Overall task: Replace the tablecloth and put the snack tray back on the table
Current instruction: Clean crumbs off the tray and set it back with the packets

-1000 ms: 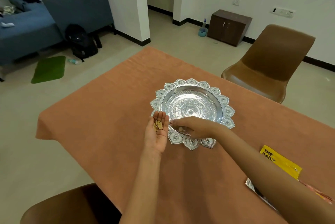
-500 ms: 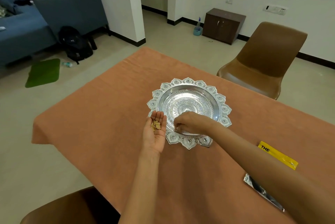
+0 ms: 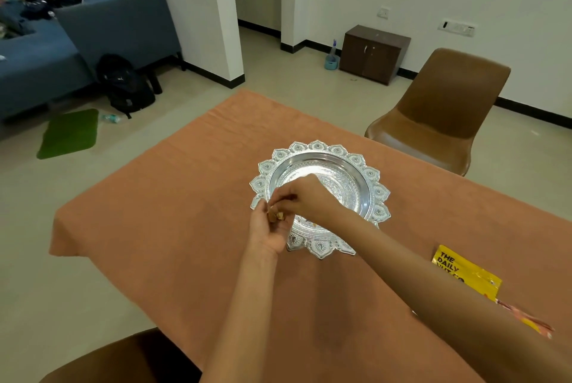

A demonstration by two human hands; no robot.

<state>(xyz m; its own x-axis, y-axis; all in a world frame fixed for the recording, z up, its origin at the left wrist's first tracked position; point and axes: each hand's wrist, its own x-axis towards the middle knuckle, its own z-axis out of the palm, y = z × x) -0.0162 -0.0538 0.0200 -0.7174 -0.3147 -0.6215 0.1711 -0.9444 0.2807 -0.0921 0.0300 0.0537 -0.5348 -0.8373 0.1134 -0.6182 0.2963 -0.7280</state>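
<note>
My right hand has come up from the tray's near rim to my left hand, fingers pinched over the bits cupped in the half-open palm, so I judge clearing nearly done. The tray sits mid-table on the cloth, almost empty. A packet lies near the right edge.

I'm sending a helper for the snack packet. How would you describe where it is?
On the orange tablecloth, look right of the silver tray, near the table's right side. The packet lies flat there, the only bright yellow thing, printed with black letters.
</note>
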